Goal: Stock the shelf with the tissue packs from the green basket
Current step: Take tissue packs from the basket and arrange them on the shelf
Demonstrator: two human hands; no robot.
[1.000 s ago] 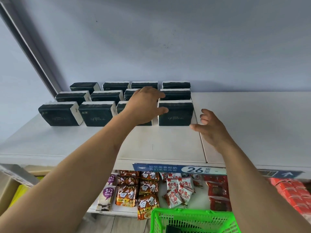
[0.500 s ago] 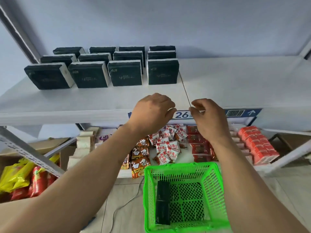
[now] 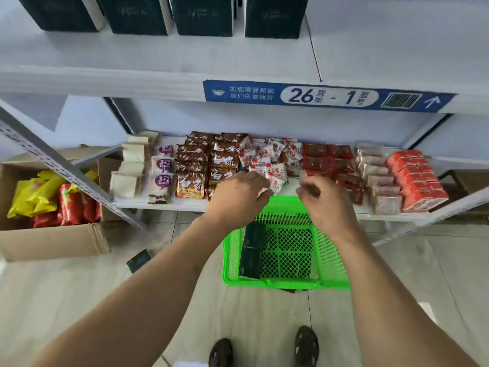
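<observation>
Two dark tissue packs [image 3: 251, 250] lay end to end along the left wall of the green basket [image 3: 330, 260] on the floor. They looked light, soft and slick-wrapped; best pinched across the narrow sides. Left hand [image 3: 238, 197] and right hand [image 3: 326, 205] hovered above the basket's far rim, fingers loosely curled, holding nothing. More packs [image 3: 203, 15] stood on the top shelf [image 3: 383, 49]. One stray pack [image 3: 139, 260] lay on the floor.

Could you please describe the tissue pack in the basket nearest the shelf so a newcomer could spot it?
Find the green basket on the floor below the snack shelf. Two dark packs lie along its left wall; the far tissue pack is the one closer to the hands, above the near pack.
</observation>
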